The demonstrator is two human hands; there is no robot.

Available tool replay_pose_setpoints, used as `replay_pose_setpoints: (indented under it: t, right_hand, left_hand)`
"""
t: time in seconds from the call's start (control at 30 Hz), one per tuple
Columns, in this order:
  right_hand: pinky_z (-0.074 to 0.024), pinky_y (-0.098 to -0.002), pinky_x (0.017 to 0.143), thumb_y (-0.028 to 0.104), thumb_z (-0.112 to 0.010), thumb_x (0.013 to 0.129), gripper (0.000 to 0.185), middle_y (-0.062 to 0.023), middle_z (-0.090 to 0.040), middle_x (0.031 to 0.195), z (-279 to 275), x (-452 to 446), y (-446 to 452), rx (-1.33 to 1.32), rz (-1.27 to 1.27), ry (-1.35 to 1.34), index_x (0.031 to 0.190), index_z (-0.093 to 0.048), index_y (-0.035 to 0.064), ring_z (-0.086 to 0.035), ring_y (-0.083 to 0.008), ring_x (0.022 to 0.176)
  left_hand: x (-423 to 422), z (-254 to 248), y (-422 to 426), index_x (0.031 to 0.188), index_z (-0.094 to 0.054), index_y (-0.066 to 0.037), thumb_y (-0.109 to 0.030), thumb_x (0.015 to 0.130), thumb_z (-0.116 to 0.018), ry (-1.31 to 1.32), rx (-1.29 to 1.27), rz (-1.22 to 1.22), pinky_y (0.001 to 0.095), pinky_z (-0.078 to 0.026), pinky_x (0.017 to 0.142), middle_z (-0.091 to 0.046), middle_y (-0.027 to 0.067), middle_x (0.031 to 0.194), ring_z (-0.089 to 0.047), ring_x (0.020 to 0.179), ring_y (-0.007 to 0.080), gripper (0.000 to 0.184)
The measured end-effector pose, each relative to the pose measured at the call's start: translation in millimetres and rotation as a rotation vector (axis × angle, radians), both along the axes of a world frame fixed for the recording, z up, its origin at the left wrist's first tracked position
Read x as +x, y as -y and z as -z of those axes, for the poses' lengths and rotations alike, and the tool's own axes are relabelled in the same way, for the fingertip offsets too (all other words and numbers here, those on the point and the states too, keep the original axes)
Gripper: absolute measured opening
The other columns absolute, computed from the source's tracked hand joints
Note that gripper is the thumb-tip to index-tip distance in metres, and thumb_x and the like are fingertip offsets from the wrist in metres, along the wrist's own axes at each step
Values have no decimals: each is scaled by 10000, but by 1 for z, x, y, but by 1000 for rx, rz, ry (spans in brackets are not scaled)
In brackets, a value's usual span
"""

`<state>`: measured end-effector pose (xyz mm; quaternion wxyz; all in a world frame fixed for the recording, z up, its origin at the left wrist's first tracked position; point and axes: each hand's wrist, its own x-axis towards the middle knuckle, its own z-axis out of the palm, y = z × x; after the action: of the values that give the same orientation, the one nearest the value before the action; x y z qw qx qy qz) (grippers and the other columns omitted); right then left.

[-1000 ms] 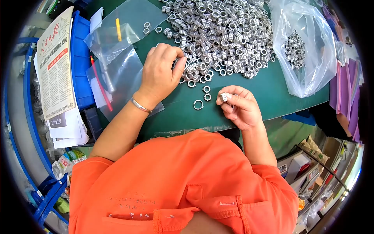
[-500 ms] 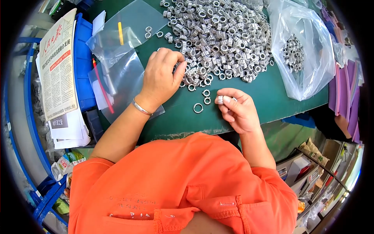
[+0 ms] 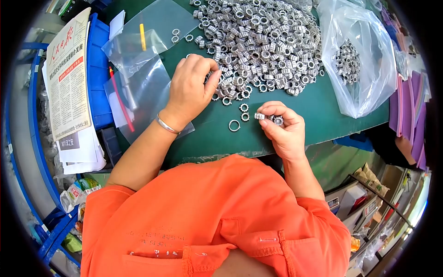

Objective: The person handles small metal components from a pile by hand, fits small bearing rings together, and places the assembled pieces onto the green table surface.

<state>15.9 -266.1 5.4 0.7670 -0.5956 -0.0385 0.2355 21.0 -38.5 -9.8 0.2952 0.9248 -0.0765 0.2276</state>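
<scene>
My right hand pinches a toothed metal ring between thumb and forefinger. A second metal ring sits within its curled fingers. At the left edge of a heap of metal rings, my left hand has its fingers bent down and the thumb tip close to the forefinger. Whatever may lie between those fingertips is hidden. Two small toothed rings lie on the green table between my hands, with a wider, thinner ring nearer to me.
Clear plastic sheets with a yellow stick lie left on the table. A blue bin and a newspaper stand beyond them. On the right, a clear bag holds more rings.
My right hand has turned slightly, so the pinched ring shows more fully and the second ring in the fingers is now visible. My left hand has barely moved.
</scene>
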Motion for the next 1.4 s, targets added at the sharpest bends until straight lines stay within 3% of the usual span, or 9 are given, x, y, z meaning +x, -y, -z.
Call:
replay_pose_setpoints:
  t: [0.33, 0.43, 0.7, 0.77, 0.97, 1.03, 1.2, 1.3, 1.4]
  right_hand:
    - [-441, -215, 681, -99, -620, 711, 194, -59, -559, 891, -1, -3, 0, -80, 0, 103, 888, -627, -21, -535, -106, 785]
    - [-441, -255, 576, -68, -634, 685, 197, -81, -544, 822, 1, 2, -6, -613, -18, 833, 865, -636, 11, -547, -182, 697]
    - [-452, -274, 582, -20, -616, 744, 128, -99, -573, 752, -3, 7, 0, -644, 36, 698, 869, -620, 6, -563, -213, 658]
    - [-449, -270, 572, -27, -602, 753, 107, -100, -574, 754, -1, 11, 5, -671, 57, 720, 856, -616, -2, -561, -208, 641]
    - [-462, -329, 589, 41, -666, 711, 172, -94, -545, 770, 2, 2, -8, -841, -79, 800, 873, -612, 17, -553, -260, 667]
    - [-465, -327, 593, 23, -667, 702, 160, -97, -553, 777, 3, 3, -10, -769, -110, 811, 850, -605, 17, -559, -265, 681]
    - [-466, -313, 597, -16, -661, 686, 137, -99, -567, 782, 2, 3, -11, -675, -103, 777, 791, -577, 12, -569, -257, 697]
    - [-460, -296, 591, -46, -663, 666, 160, -96, -573, 772, 6, -1, -10, -652, -115, 772, 757, -545, 11, -569, -236, 686]
    - [-451, -266, 581, -55, -679, 666, 202, -76, -584, 791, 7, -4, -11, -561, -25, 684, 756, -518, 27, -560, -188, 679]
  left_hand:
    - [1, 0, -2, 791, -525, -24, -52, 765, -614, 3, -93, 28, 329, -418, 630, -521, 96, 736, -517, 693, 271, 97]
    - [2, -6, -1, 799, -528, -17, -13, 752, -618, 30, -140, 54, 322, -428, 637, -532, 101, 735, -527, 687, 273, 102]
    - [5, -8, 1, 823, -540, -19, -15, 751, -619, 99, -310, -46, 327, -457, 604, -569, 109, 764, -570, 690, 272, 107]
    - [5, -4, -1, 841, -549, -16, -45, 779, -622, 40, -429, -155, 269, -451, 592, -585, 70, 737, -576, 653, 173, 100]
    - [8, -25, -8, 909, -486, -43, -148, 892, -510, -285, -1863, -78, 192, -336, 440, -483, 33, 721, -415, 550, 83, 110]
    - [7, -17, -23, 908, -472, -10, -165, 915, -447, -467, -2584, 380, 219, -332, 483, -429, 30, 757, -398, 588, 91, 157]
    - [4, -18, -18, 887, -488, -23, -172, 902, -405, -283, -3031, 127, 268, -398, 542, -479, 70, 849, -465, 703, 155, 172]
    - [2, -15, -16, 924, -494, -31, -199, 905, -393, -254, -2895, 43, 284, -417, 566, -490, 88, 888, -467, 727, 173, 197]
    - [-4, 11, -25, 950, -504, -64, -216, 905, -400, -380, -2911, 502, 277, -417, 536, -495, 85, 928, -469, 746, 182, 190]
